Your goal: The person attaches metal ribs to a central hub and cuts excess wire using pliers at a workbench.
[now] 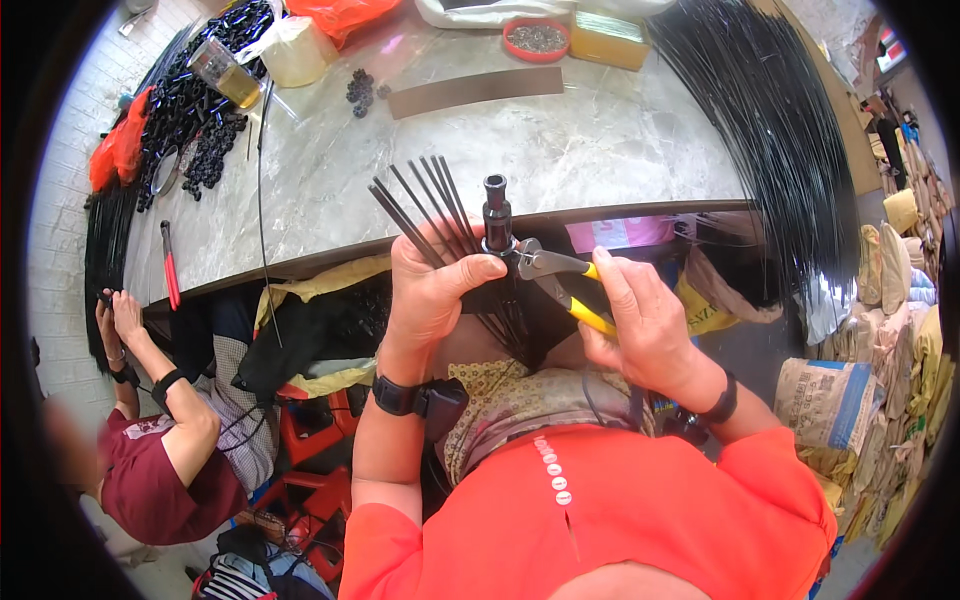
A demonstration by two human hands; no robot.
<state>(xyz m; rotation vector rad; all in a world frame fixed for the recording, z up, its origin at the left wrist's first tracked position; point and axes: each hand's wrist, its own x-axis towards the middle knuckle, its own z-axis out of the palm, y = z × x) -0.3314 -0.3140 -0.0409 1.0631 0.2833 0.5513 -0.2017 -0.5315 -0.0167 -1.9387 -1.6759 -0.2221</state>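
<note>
Fingers of the left hand [432,290] wrap tight around a bundle of black rods [425,215], fanning above the thumb so the black hub [496,215] stands exposed. The right hand [640,320] squeezes yellow-handled pliers [560,280], their tips apparently biting a ring beside that thumb.

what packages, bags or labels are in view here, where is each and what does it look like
Paper sacks: stacked at the right, brown with a blue and white printed panel.
Yellow box: far end of the table, flat and rectangular.
Orange bag: top of the table, crumpled plastic.
Pink label: under the table edge behind the pliers, pale print.
Yellow bag: right of the right hand, dark print.
</note>
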